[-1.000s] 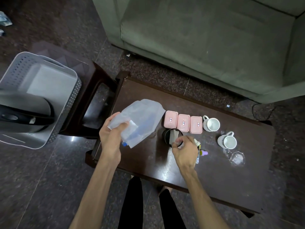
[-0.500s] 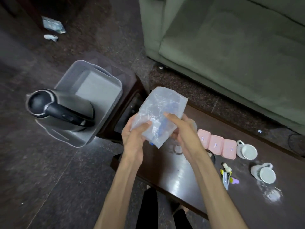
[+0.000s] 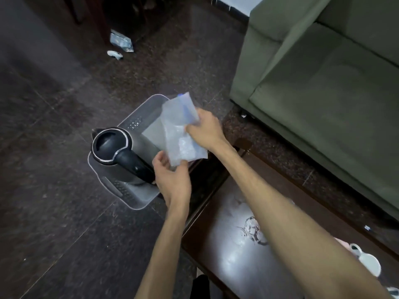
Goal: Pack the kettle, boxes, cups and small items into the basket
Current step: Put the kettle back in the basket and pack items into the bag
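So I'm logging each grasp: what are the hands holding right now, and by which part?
Both hands hold the clear plastic bag above the basket: right hand grips its upper edge, left hand pinches its lower corner.

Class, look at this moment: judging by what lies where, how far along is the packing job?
Done: the kettle stands in the grey basket. In hand: the left hand and right hand hold a clear plastic bag over the basket. Left: a white cup sits on the table; other items fall outside this view.
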A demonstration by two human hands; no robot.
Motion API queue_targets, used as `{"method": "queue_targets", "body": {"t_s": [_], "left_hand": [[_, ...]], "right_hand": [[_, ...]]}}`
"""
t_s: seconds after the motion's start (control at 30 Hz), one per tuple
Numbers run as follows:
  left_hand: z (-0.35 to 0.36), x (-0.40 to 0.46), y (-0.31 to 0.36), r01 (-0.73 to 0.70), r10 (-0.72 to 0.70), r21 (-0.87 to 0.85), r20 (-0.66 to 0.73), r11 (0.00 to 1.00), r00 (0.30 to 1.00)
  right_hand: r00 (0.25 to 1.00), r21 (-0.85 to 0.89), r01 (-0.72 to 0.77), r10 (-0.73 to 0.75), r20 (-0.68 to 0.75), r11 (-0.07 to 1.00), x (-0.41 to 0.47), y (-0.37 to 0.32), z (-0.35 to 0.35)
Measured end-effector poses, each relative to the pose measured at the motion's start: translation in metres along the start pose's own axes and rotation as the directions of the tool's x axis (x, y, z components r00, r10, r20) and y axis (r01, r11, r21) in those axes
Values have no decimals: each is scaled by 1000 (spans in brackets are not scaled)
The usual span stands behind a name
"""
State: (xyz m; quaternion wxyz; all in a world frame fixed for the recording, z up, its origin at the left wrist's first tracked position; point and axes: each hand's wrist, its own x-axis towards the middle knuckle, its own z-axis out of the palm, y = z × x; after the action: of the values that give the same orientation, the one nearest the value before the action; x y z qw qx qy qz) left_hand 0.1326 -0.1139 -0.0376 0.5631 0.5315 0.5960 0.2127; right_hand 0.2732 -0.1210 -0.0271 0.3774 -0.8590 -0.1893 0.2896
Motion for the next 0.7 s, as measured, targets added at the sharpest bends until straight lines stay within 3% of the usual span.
{"method": "queue_targets", "body": {"t_s": [0.07,0.17,0.33,0.43,0.53,0.63,0.7], "left_hand": [[4,5,1,-138,135,186,25,973,991],[14,21,4,-332,310,300,119,894,943],[32,83,-1,-405,304,570,268,715,914],[39,115,-18,-435,247,693,359,576,900],[46,131,-32,-468,252,733,395,493,884],[59,136,-36,-498,312,753,394,430,865],[67,142,-38,-509,296,777,421,371,858]], "right_hand": [[992,-76,11,-2,123,997,31,-13,12],[967,-174,9,36,253,985,71,-21,31],[933,-422,84,77,352,903,108,-8,63],[947,-564,164,32,321,809,107,5,70],[967,-630,253,-183,174,734,88,13,71],[911,-584,316,-411,-33,748,67,20,75],[911,-546,329,-411,-30,770,63,26,75]]}}
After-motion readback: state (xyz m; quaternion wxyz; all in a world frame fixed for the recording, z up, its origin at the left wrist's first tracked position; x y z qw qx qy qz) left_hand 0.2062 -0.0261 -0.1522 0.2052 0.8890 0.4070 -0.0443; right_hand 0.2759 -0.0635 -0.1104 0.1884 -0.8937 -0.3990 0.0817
